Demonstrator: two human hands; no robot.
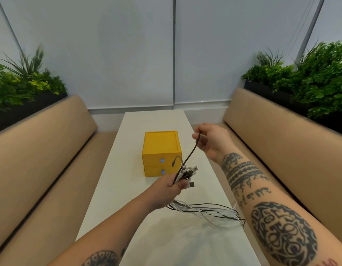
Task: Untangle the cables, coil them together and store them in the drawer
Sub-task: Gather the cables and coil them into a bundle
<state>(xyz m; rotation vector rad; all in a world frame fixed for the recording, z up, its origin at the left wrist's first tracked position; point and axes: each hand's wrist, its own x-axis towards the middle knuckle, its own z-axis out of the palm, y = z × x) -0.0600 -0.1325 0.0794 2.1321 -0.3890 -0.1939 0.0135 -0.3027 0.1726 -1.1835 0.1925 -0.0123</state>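
**Cable bundle held in front of the yellow drawer box**

The cables [204,210], a mix of white, grey and dark braided leads, are gathered in the left hand [170,187], whose fingers are curled round them just in front of the drawer box [160,148], near its right front corner. Several USB plugs [193,168] stick up out of that fist. One dark cable [191,152] rises from the bundle to the right hand [210,141], which pinches it between thumb and fingertips, raised to the right of the box. The loose lengths trail from under the left hand across the table [128,179], nearer than the box and to its right. The box is plain yellow, with two stacked drawers, both pushed in, each with a small blue knob. Tan benches [41,150] flank the table, with green plants [310,77] behind them.
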